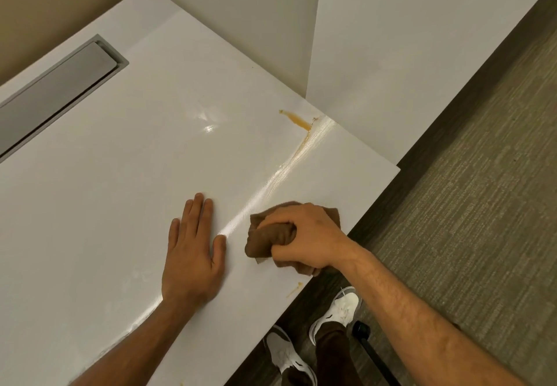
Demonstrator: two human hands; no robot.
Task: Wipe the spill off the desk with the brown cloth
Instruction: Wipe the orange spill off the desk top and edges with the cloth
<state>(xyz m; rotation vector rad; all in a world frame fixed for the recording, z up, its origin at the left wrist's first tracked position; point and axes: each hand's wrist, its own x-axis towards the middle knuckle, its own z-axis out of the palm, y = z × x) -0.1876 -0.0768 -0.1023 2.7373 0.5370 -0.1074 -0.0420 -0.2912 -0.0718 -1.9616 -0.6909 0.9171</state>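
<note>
While the right hand [304, 235] clutches the brown cloth [271, 242], spill [298, 121] remains.

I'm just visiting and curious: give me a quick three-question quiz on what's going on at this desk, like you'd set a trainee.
1. True or false: the left hand holds the brown cloth.
2. Where does the largest amber spill lie compared with the cloth?
A. under it
B. farther away on the desk, near the upright panel
C. on the carpet
3. Fill in: a smaller amber smear sits near the desk's ____ edge, by the right hand.

Key
1. False. The right hand grips the cloth; the left lies flat, open on the desk.
2. B. A wet streak runs from that spill toward the cloth.
3. Near.
</note>
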